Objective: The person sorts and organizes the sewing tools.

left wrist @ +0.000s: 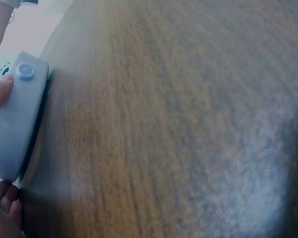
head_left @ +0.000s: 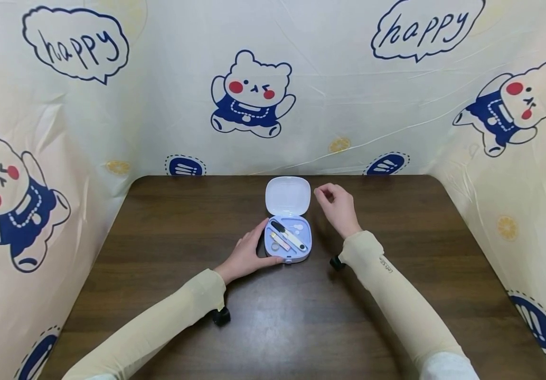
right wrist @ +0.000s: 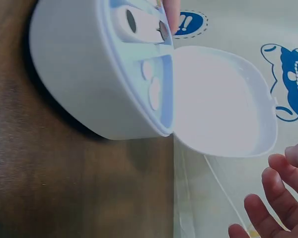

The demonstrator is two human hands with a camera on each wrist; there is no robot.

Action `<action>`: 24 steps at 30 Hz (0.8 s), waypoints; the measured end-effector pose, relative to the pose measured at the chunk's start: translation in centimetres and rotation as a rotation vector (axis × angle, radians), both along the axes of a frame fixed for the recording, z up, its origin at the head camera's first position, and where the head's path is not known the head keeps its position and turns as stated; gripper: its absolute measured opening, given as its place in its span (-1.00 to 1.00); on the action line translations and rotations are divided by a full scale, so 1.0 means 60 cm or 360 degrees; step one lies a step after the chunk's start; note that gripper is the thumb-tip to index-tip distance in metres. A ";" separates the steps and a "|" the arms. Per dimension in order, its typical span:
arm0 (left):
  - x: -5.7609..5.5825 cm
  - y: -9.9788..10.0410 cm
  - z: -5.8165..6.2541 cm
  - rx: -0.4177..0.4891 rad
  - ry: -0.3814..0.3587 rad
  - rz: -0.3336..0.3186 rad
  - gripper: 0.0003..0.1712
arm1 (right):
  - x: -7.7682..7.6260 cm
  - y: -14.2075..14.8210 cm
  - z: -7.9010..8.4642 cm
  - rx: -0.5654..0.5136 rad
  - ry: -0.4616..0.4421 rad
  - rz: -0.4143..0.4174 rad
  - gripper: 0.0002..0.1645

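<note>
A small light-blue case (head_left: 305, 255) sits on the table with its white lid (head_left: 288, 196) raised at the back. My left hand (head_left: 245, 252) holds the case, thumb at the front beside a round button (left wrist: 25, 71) and fingers along the left side. Inside lies a slim white tool with a black end (head_left: 280, 227), placed diagonally. Beside it are a small pale tube with an orange end (head_left: 280, 241) and a small ring (head_left: 275, 246). Small white round pieces (right wrist: 154, 93) occupy another compartment. My right hand (head_left: 338, 206) hovers right of the lid, fingers loosely bent, nothing visible between them.
The brown wooden table (head_left: 168, 221) has a patterned cloth (head_left: 335, 100) hanging behind it and at both sides. A dark wrist device (head_left: 222, 316) hangs under the left sleeve, another (head_left: 337, 263) under the right.
</note>
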State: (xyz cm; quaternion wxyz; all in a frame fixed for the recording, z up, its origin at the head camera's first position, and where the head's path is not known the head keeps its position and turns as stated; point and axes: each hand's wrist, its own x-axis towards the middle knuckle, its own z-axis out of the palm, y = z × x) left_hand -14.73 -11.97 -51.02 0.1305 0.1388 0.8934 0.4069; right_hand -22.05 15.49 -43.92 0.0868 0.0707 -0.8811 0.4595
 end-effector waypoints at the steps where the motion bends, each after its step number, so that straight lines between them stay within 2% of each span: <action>1: 0.000 0.000 0.000 0.0000 0.0001 0.0001 0.36 | -0.003 -0.001 0.001 -0.0002 -0.0005 -0.0001 -0.73; 13: 0.002 0.002 0.002 0.0003 -0.0022 0.0011 0.36 | -0.030 -0.006 -0.013 -0.0073 -0.0097 0.0049 -0.64; 24: 0.000 0.001 0.001 0.0011 -0.0032 0.0013 0.37 | -0.034 -0.015 -0.008 -0.0148 -0.0176 0.0082 -0.55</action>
